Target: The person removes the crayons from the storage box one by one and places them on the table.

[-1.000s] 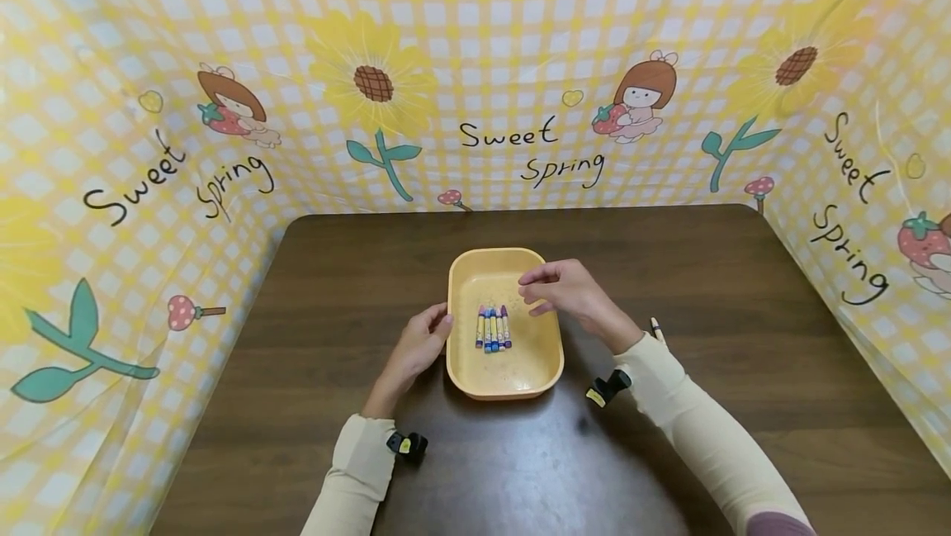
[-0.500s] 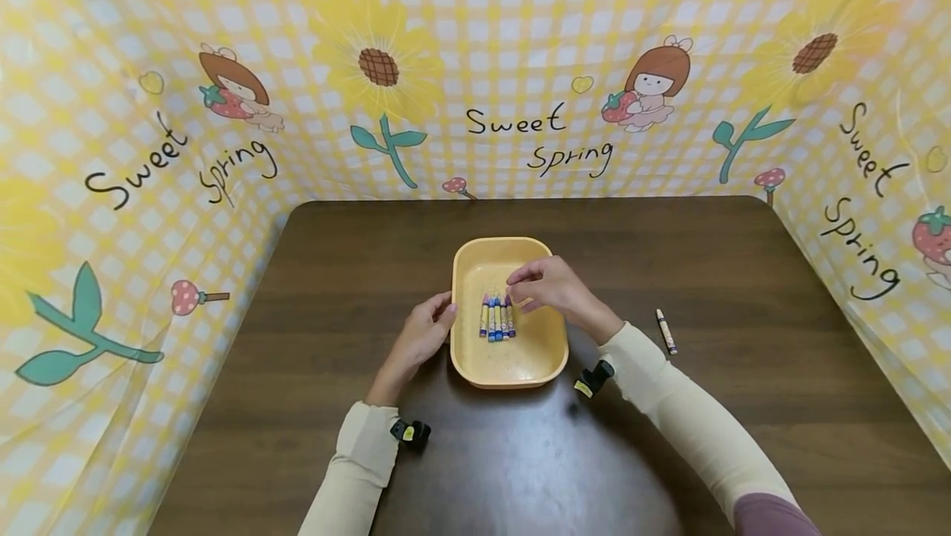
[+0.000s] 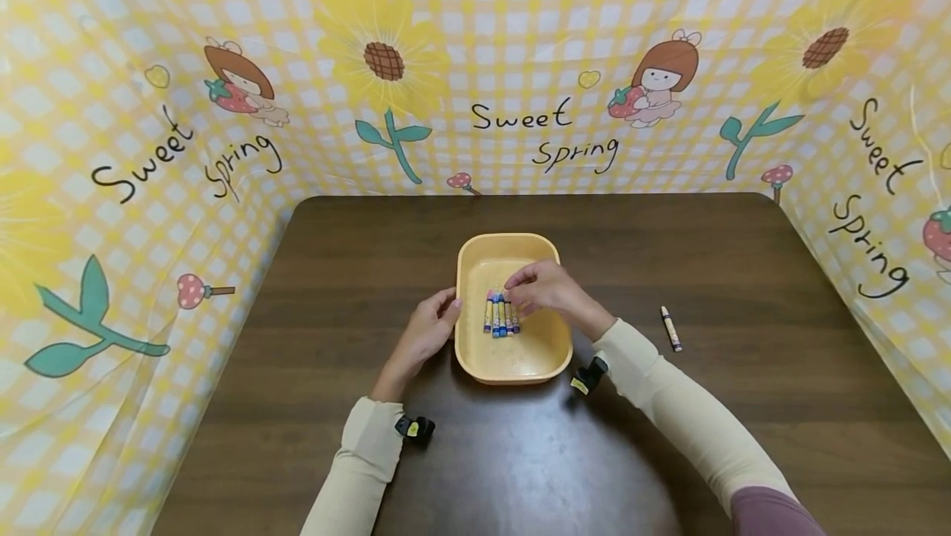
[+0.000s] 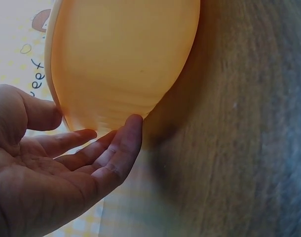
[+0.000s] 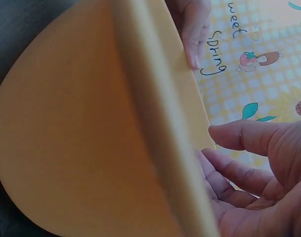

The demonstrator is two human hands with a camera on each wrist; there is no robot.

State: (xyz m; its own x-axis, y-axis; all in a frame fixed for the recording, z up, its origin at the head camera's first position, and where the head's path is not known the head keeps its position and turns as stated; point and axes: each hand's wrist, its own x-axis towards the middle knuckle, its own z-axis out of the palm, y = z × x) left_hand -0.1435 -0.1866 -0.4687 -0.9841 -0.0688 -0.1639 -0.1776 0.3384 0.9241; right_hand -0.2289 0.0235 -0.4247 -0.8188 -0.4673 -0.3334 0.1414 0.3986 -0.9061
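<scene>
In the head view a yellow plastic tray [image 3: 523, 367] stands on the table, and several paper-wrapped crayons [image 3: 498, 317] lie side by side in it. My left hand [image 3: 427, 325] holds the tray's left side; in the left wrist view its thumb [image 4: 44, 114] is at the rim and its fingers lie along the outer wall. Over the tray's right rim reaches my right hand [image 3: 553, 292], its fingertips close to the upper ends of the rightmost crayons. A gap shows between thumb and forefinger in the right wrist view, where the tray wall hides the crayons.
One more crayon [image 3: 671, 329] with a pale tip lies on the dark wooden table [image 3: 357, 247], to the right of the tray. A yellow checked cloth [image 3: 513, 49] with printed flowers encloses the back and sides.
My right hand has moved left and a little down, from the tray's right side to the crayons' upper ends. The loose crayon, earlier partly covered by the right sleeve, shows fully. The left hand keeps its place.
</scene>
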